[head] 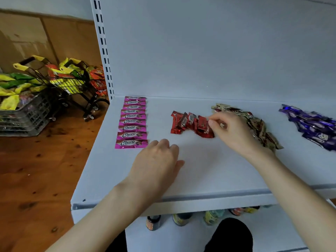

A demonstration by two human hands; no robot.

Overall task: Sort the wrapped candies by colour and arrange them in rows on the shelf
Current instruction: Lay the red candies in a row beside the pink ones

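Note:
On the white shelf [209, 160], several pink candies [131, 120] lie in a neat row at the left. A loose heap of red candies [189, 124] sits mid-shelf. Behind my right hand is a gold pile [258, 126], and purple candies [312, 126] lie far right. My right hand [231, 130] reaches over the gold pile, its fingertips pinching the right edge of a red candy [202, 122]. My left hand [158, 160] rests flat on the shelf, just right of the nearest pink candy, holding nothing.
Left of the shelf, on a wooden floor, stand small trolleys [72, 79] and a grey crate [23, 113] full of snack packs. A slotted upright [103, 48] marks the shelf's left back corner. Bottles [181, 218] show on a lower shelf.

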